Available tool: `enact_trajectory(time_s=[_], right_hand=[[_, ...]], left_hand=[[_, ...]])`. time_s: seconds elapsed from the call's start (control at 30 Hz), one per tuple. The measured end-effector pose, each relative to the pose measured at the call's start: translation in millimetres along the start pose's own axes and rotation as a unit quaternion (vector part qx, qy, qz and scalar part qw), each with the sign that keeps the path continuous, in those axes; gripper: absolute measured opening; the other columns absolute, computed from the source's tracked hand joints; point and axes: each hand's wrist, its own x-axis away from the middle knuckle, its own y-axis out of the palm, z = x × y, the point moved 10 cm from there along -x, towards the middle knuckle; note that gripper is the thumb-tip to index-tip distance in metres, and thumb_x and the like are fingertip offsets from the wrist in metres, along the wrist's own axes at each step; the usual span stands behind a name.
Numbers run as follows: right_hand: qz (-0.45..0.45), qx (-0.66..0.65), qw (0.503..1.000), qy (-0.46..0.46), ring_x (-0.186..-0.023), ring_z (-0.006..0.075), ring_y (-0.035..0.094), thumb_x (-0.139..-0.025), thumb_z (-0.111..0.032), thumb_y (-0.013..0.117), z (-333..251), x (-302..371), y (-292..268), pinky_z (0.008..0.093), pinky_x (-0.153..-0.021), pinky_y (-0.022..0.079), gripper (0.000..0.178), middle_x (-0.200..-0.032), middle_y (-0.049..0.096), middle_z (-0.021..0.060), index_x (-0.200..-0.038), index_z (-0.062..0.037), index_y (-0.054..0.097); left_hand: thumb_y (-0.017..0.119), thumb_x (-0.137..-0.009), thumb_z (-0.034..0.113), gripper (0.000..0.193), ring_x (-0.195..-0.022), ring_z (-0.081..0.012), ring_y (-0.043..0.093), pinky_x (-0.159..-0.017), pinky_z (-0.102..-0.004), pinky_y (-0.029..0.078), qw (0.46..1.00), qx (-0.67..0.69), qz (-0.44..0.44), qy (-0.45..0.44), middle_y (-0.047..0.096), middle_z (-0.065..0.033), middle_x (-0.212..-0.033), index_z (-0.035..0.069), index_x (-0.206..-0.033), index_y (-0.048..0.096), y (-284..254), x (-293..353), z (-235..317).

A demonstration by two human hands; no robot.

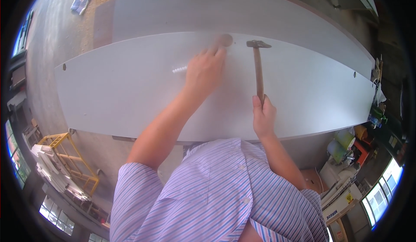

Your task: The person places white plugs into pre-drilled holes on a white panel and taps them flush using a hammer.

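In my right hand (264, 114) is a hammer (259, 71), gripped low on its wooden handle, its dark metal head just above or on the long white panel (130, 95). My left hand (205, 71) reaches palm down over the panel, its fingers drawn together at a round brown spot or disc (225, 40) by the far edge. Blur covers those fingertips, so what they pinch cannot be made out. A white ridged strip (179, 69) sticks out beside the left hand, partly hidden by it; whether it is held or lies loose does not show.
Behind the white panel lies another pale panel (173, 10) with a brown edge. Small dark holes (64, 67) mark the near panel's ends. A yellow metal frame (76, 157) and stacked white strips (54, 172) stand at lower left; machinery (342, 205) is at lower right.
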Motion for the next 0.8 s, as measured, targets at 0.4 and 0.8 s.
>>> enact_trajectory(time_s=[0.4,0.8], right_hand=[[-0.008,0.003,1.0,0.018,-0.052,0.0152,0.044,-0.104,-0.038,0.057,15,10,5,0.0348,-0.05,0.039,0.043,-0.058,0.047,0.0081,-0.081,-0.0012,0.051],[-0.022,-0.083,0.99,0.116,-0.058,0.0096,0.041,-0.103,-0.033,0.058,53,8,2,0.0307,-0.051,0.037,0.037,-0.061,0.046,0.0015,-0.082,-0.003,0.051]], left_hand=[[0.063,-0.091,0.01,0.013,-0.088,-0.0262,0.066,-0.07,-0.0412,0.053,1.0,-0.005,0.021,0.014,0.062,-0.0051,-0.134,0.005,-0.101,0.057,6,0,2],[0.063,-0.09,0.006,0.008,-0.091,-0.0315,0.068,-0.073,-0.0415,0.054,0.999,0.015,0.038,-0.029,0.06,-0.0123,-0.137,0.003,-0.098,0.059,7,-2,3]])
